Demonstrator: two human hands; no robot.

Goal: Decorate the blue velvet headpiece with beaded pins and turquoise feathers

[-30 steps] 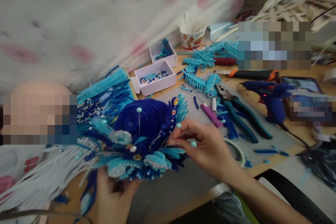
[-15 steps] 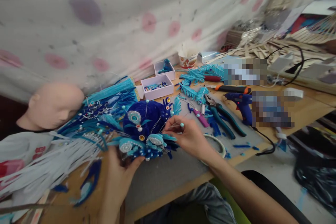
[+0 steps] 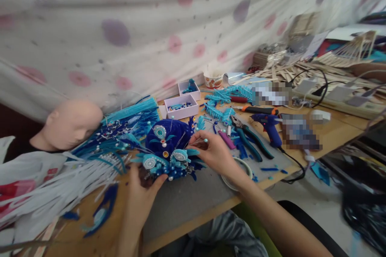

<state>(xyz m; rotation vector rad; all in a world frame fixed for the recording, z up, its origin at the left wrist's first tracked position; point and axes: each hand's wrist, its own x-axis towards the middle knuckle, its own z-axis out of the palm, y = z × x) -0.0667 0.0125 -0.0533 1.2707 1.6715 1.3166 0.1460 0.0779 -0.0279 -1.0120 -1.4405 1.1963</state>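
A blue velvet headdress [image 3: 173, 131], trimmed with pearls, gems and light-blue petals, is in front of me over the grey mat. My left hand [image 3: 141, 190] grips its lower left edge, thumb at the front and the other fingers partly hidden behind it. At its right side, my right hand [image 3: 214, 154] is closed in a pinch among thin wire stems. A pale pearl bead [image 3: 205, 140] on a stem shows above the knuckles. Just what lies between the fingertips is partly hidden, but it looks like a beaded wire stem.
Right of the headdress lie pliers [image 3: 252, 140], a blue glue gun [image 3: 269, 126] with its cable and a pale green ring [image 3: 249, 168]. Behind stand a white box of beads [image 3: 181, 111] and a paper cup [image 3: 213, 79]. A mannequin head [image 3: 74, 124] lies at left by white strips [image 3: 81, 180].
The view has shifted, so the table's things sit a little differently in the picture. Both hands keep their places on the headdress, with the right-hand pinch hardly changed.
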